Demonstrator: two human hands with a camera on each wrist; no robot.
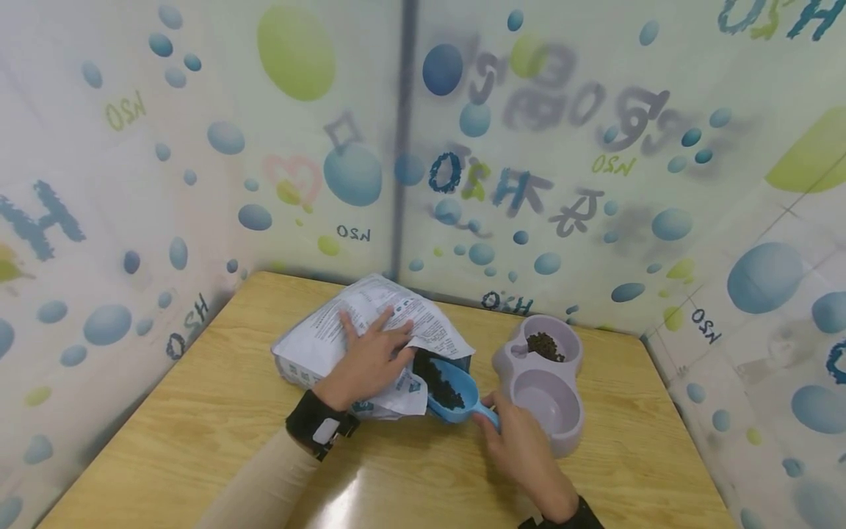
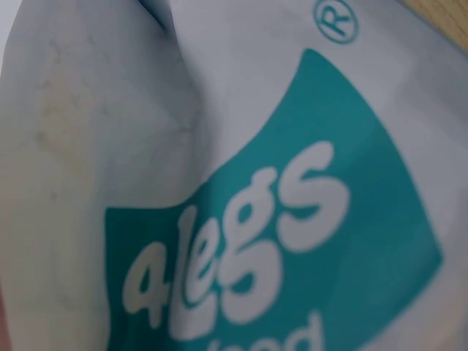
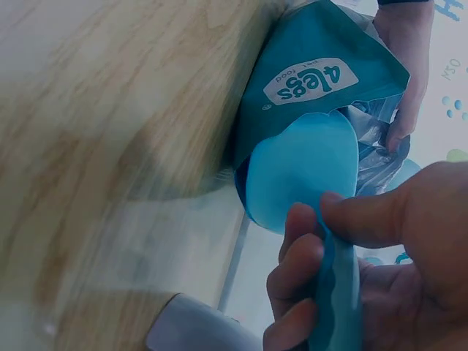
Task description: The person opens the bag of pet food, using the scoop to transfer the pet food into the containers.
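A white and teal pet food bag (image 1: 324,323) lies on its side, its mouth facing right. Spread over its upper side, my left hand (image 1: 370,360) presses the bag near the opening with fingers stretched out. The left wrist view is filled by the bag's printed surface (image 2: 256,146). My right hand (image 1: 522,441) grips the handle of a blue scoop (image 1: 468,389), fingers and thumb wrapped round it. Dark brown kibble (image 1: 436,382) lies in the scoop, whose front end is inside the bag mouth. From below, the right wrist view shows the scoop's underside (image 3: 307,161).
To the right of the scoop stands a pale purple double bowl (image 1: 501,361). Its far compartment holds some kibble (image 1: 543,347); no kibble shows in the near one. The wooden table (image 1: 634,455) meets patterned walls at the back and sides.
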